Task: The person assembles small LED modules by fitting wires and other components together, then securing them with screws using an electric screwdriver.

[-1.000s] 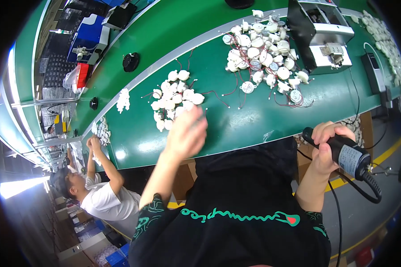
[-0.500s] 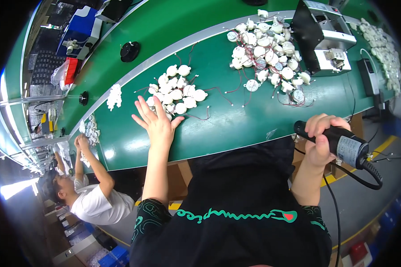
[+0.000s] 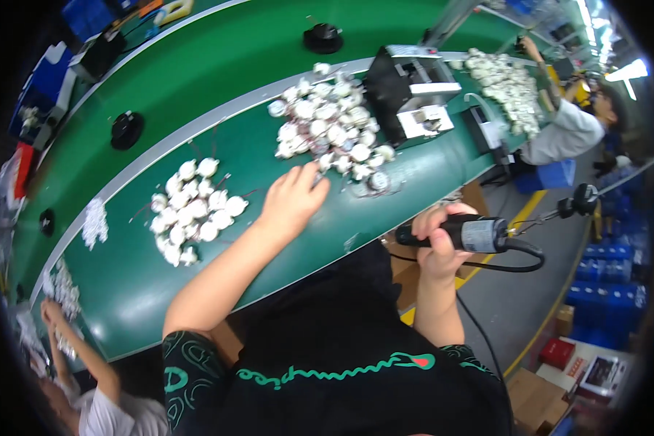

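My right hand [image 3: 442,234] is wrapped round a black electric screwdriver [image 3: 481,233], held level past the bench's near edge. A cable and a hanging wire come off its right end. At the lower left edge of the large heap of small white motors [image 3: 334,123] is my left hand [image 3: 292,196], fingers bent and thumb close to them. They pinch a small round motor [image 3: 318,176], mostly hidden by the fingertips. To the left of that forearm lies a smaller group of white motors [image 3: 196,207] with thin dark red leads.
A black and silver bench machine [image 3: 414,94] stands right of the heap. Beyond it are a black box [image 3: 483,131] and more white parts [image 3: 505,87]. Round black stands [image 3: 127,129] sit on the far green surface. Co-workers sit at left [image 3: 116,407] and right [image 3: 567,134].
My left hand has moved right, from the small group to the large heap, and its spread fingers have closed in. The view has turned right. My right hand keeps the screwdriver.
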Demonstrator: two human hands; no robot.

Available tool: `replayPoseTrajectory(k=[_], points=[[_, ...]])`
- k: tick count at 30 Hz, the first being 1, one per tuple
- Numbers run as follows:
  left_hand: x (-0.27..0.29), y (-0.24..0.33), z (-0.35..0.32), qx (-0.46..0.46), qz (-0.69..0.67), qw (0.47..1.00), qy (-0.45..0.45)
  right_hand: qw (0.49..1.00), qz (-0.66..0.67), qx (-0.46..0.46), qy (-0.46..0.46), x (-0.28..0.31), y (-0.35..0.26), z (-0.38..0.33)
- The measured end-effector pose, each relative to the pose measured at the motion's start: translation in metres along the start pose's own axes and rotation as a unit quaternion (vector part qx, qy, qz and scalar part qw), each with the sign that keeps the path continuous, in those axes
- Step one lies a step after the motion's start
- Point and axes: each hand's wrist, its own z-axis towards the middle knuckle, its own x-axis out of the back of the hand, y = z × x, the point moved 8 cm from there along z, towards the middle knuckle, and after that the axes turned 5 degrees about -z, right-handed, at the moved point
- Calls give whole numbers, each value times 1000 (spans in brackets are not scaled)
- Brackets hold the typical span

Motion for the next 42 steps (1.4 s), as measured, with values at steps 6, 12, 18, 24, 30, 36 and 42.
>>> replayPoseTrajectory(k=[6,12,18,24,30,36,42], points=[[16,-18,-7,44,-210,971,105,999,-8,41,31,13,-8,15],[11,-24,1,57,-353,930,83,980,-16,125,155,39,-18,124],[6,-29,1,25,-452,888,87,982,14,101,161,29,4,198],[-11,-34,-8,80,-492,867,-26,992,-60,43,105,27,26,190],[5,-32,-12,61,-343,937,38,999,-27,-23,-9,-30,12,111],[-6,-41,-9,53,-425,903,21,993,55,-17,-102,-113,10,58],[-7,-42,-8,83,-451,889,5,995,34,1,-94,-137,22,57]])
